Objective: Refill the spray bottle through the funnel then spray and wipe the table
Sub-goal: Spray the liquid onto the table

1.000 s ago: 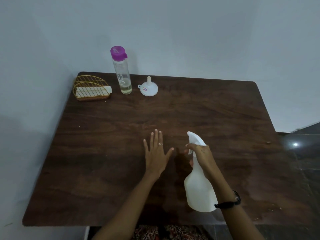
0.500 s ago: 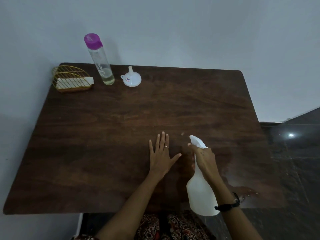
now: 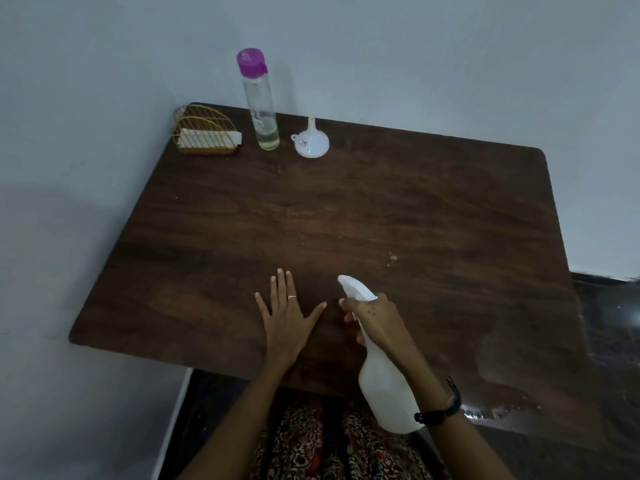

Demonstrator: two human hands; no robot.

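R hand [image 3: 375, 317] gripped the neck of the white sprayer [image 3: 384, 379], fingers curled round the trigger area, nozzle aimed toward 11 o'clock. Sprayer was tilted, held above the table's near edge at approx 5 o'clock from table centre; its base hung out past the edge, over the lap. A black band [image 3: 440, 412] sat on the R wrist.

L hand [image 3: 287, 318] lay flat on the table [image 3: 381, 216], palm down, fingers straight & spread, thumb out toward the sprayer w/ a small gap between them. Held nothing. A ring [image 3: 292, 297] showed on one finger.

Far end, at 11 o'clock: clear bottle [image 3: 260, 105] w/ purple cap stood upright, a little yellowish liquid in the bottom. Just beside it, at its 3 o'clock, the white funnel [image 3: 312, 142] sat mouth-down, spout up, w/ a small sticker on its side. On the bottle's 9 o'clock side, a gold wire rack [image 3: 206, 135] in the far corner held a white strip; can't tell what kind.

Wet patches glistened on the table at 4 o'clock near the near R corner, plus a few pale specks at 3 o'clock from centre. Patterned fabric [image 3: 332, 445] showed below the table edge.
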